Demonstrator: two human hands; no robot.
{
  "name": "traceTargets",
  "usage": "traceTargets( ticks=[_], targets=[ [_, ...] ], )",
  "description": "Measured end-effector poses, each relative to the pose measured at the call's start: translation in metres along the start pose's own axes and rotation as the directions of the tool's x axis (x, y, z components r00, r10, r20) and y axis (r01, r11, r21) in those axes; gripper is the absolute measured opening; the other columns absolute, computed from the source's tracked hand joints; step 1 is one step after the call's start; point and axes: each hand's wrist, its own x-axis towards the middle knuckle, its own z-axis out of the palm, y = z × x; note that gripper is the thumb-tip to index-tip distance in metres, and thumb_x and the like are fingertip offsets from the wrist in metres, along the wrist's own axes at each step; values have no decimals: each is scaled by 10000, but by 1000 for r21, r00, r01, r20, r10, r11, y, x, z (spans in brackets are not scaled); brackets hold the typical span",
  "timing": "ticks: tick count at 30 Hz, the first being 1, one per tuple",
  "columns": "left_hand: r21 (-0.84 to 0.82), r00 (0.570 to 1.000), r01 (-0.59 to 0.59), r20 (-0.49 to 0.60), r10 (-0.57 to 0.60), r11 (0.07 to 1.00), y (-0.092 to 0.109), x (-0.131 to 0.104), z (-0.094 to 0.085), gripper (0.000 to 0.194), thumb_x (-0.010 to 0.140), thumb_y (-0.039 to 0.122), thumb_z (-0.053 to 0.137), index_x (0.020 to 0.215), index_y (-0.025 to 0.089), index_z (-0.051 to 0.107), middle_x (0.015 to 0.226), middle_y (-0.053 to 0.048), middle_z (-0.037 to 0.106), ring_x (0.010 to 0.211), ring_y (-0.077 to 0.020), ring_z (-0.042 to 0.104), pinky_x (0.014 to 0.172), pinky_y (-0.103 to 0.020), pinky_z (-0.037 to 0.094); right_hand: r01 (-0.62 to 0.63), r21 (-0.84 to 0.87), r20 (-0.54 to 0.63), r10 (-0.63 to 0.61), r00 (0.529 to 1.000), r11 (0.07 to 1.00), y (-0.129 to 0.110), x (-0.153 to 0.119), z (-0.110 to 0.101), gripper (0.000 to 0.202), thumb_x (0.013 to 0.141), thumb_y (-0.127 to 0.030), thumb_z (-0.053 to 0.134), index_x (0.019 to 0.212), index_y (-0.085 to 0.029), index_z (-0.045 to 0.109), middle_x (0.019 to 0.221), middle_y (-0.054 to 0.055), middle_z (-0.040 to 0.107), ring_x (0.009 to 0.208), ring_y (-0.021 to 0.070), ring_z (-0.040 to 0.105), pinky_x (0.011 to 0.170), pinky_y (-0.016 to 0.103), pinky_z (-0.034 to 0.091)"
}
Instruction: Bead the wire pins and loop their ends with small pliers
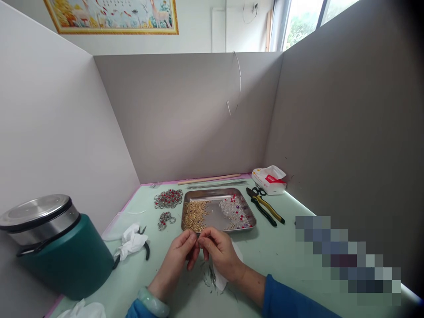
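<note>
My left hand [183,251] and my right hand [221,251] meet just in front of a metal tray [214,209]. Both are closed in a pinch, fingertips almost touching; whatever is between them is too small to make out. In the tray, gold beads [196,216] lie on the left and clear and red beads [234,213] on the right. Under my right hand is a white tissue [220,280], with thin dark wire pieces [208,277] beside it. Left of the tray are a large pile of linked red-and-silver beadwork [168,198] and a smaller pile [165,220].
Right of the tray lie yellow-and-black pliers [266,208], small scissors [259,191] and a tissue pack [270,179]. Behind it are a wooden stick [208,179] and metal rods [215,183]. A green container [66,256] and crumpled tissue [132,242] over a black-handled tool stand left. Grey panels [185,115] enclose the table.
</note>
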Motion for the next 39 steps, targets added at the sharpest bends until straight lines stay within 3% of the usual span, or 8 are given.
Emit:
traceTargets(
  ticks=[7, 11, 17, 22, 26, 33, 36, 39],
  targets=[
    [280, 998, -36, 55, 21, 959, 0, 0, -13, 335, 853, 424, 453, 619, 186, 426, 446, 68, 405, 360, -62, 299, 367, -202, 188, -72, -50, 165, 80, 983, 996, -3, 2, -6, 213, 859, -284, 503, 681, -168, 525, 444, -72, 445, 396, 70, 419, 448, 182, 333],
    [368, 999, -39, -17, 49, 929, -2, 3, -13, 351, 853, 436, 445, 606, 186, 434, 482, 52, 451, 372, -69, 347, 380, -204, 217, -96, -70, 143, 105, 984, 993, -1, 5, -6, 226, 859, -296, 505, 673, -168, 508, 454, -73, 446, 389, 67, 425, 433, 175, 321],
    [285, 979, -143, -98, 178, 948, -1, 4, -7, 263, 833, 408, 507, 732, 168, 535, 486, 66, 467, 408, -73, 383, 458, -201, 304, -77, -143, 133, 96, 986, 987, 0, 3, -5, 241, 893, -316, 447, 699, -176, 471, 470, -77, 446, 398, 68, 435, 475, 181, 354],
    [122, 979, -142, -131, 158, 982, 1, 2, -6, 310, 833, 402, 517, 960, 136, 614, 514, 32, 535, 475, -103, 469, 539, -222, 377, -61, -214, 138, 91, 986, 975, 0, 2, -4, 295, 926, -363, 373, 711, -179, 456, 556, -52, 496, 412, 66, 447, 466, 184, 353],
    [12, 982, -125, -139, 126, 992, 2, 2, -4, 371, 823, 417, 531, 1035, 126, 621, 502, 39, 524, 454, -97, 455, 558, -235, 403, -61, -222, 189, 104, 976, 973, 1, 1, -4, 324, 936, -383, 343, 724, -178, 478, 552, -45, 497, 407, 71, 442, 455, 186, 355],
    [124, 983, -128, -116, 142, 984, 2, 1, -3, 373, 829, 418, 519, 985, 105, 648, 442, 48, 475, 397, -95, 447, 489, -224, 391, 127, -424, 271, -9, 963, 897, -5, 1, -5, 333, 942, -272, 326, 715, -172, 548, 662, 6, 570, 579, 109, 500, 583, 212, 375],
    [193, 980, -150, -99, 171, 970, -1, 1, -4, 330, 820, 414, 531, 893, 124, 672, 655, -3, 578, 352, -52, 418, 421, -211, 357, 217, -441, 376, -40, 926, 871, -7, 2, -5, 295, 921, -211, 345, 719, -174, 558, 671, 2, 568, 598, 113, 487, 596, 215, 363],
    [202, 984, -146, -72, 164, 968, -2, 1, -5, 335, 813, 432, 528, 867, 135, 673, 883, -52, 600, 353, -35, 424, 358, -201, 313, 189, -449, 403, 8, 915, 873, -9, 2, -6, 268, 898, -205, 379, 685, -171, 538, 608, -15, 522, 546, 103, 454, 552, 208, 347]
  ],
)
